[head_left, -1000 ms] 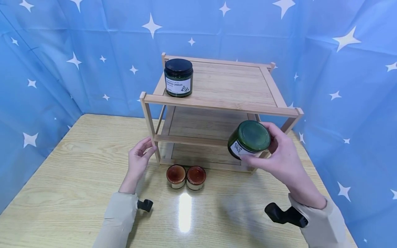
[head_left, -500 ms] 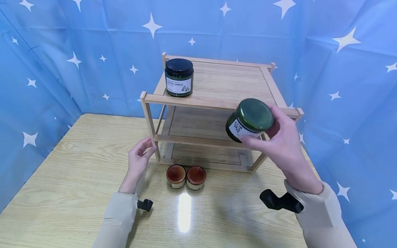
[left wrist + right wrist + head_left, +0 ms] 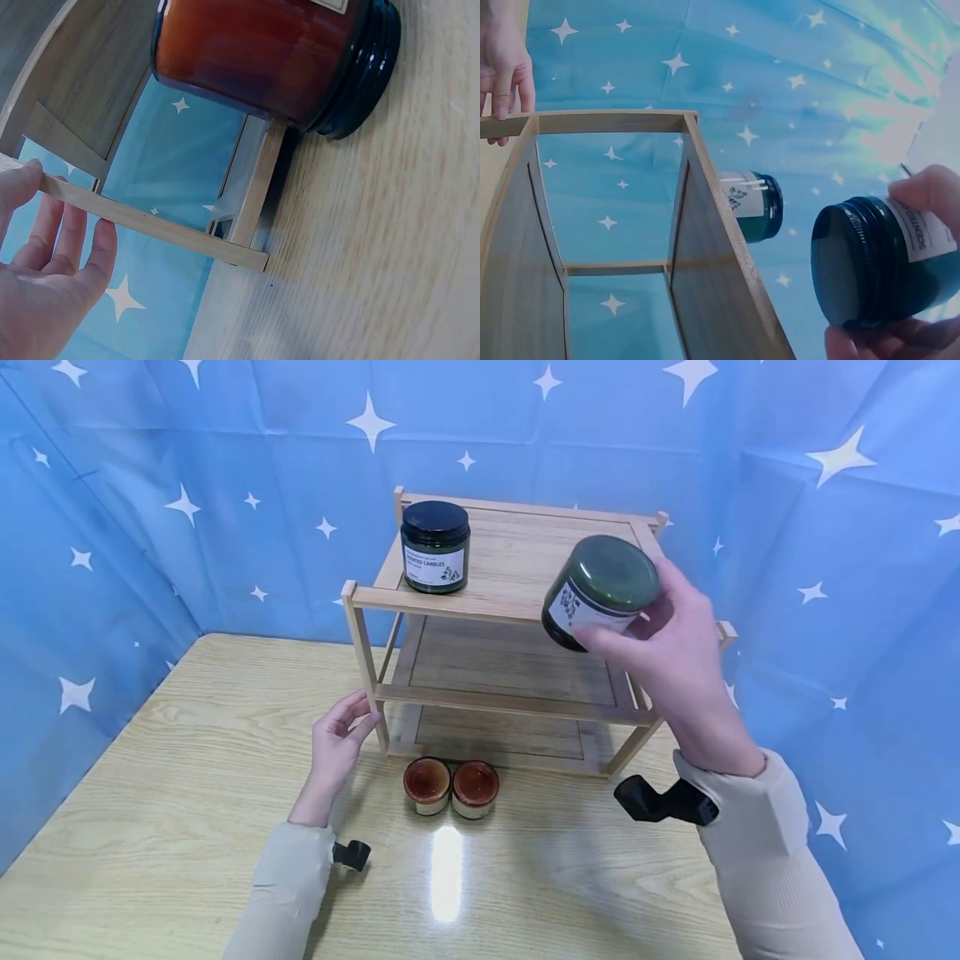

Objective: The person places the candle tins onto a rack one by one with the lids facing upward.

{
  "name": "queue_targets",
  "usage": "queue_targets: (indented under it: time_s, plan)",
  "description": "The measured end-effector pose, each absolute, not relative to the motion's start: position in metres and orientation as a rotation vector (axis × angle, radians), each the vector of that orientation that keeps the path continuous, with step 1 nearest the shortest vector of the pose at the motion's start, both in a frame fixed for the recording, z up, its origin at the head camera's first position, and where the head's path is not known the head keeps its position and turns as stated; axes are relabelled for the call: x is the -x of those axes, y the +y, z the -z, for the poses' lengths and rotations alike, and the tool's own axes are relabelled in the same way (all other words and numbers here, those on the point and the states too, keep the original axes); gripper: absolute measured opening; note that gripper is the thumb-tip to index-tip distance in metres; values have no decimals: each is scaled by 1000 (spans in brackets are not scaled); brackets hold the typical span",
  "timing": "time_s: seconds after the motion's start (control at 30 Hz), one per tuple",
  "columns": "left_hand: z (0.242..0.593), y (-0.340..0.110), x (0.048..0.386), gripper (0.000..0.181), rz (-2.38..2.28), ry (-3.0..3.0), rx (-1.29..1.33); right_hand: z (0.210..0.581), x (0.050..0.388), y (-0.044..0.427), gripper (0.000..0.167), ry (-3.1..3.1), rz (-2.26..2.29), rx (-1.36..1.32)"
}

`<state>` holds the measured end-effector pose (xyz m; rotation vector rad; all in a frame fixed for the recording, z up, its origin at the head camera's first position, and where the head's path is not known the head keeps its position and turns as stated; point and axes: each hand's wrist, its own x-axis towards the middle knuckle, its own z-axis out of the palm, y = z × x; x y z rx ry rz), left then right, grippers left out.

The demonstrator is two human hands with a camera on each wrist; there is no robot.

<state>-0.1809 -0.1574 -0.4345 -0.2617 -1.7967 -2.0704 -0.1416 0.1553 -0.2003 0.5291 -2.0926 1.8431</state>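
Observation:
My right hand [image 3: 678,652] grips a dark green scented candle jar [image 3: 603,585] in front of the right part of the wooden rack's top shelf [image 3: 525,556]. The jar is tilted, its glass base turned up toward the head camera; in the right wrist view its dark lid [image 3: 836,259] faces left. My left hand [image 3: 339,743] holds the rack's front left post [image 3: 363,647], thumb on one side and fingers on the other, as the left wrist view shows. A second green candle jar [image 3: 435,547] stands upright, black lid on top, at the top shelf's left end.
Two amber jars [image 3: 427,781] [image 3: 475,785] stand side by side, bases up, on the wooden table [image 3: 187,793] before the rack. The rack has two lower shelves [image 3: 510,660]. A blue curtain with white stars [image 3: 247,460] hangs behind and at both sides.
My right hand has lifted the green candle jar from in front of the middle shelf to the height of the top shelf. My left hand has stayed on the post.

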Motion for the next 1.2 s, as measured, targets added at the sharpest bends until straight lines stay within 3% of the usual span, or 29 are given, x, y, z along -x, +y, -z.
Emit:
queue_targets:
  time_s: [1.2]
  plan:
    - [434,-157,180,36,2068,-1799,270,181,194,120,57,-2353,-1533,-350]
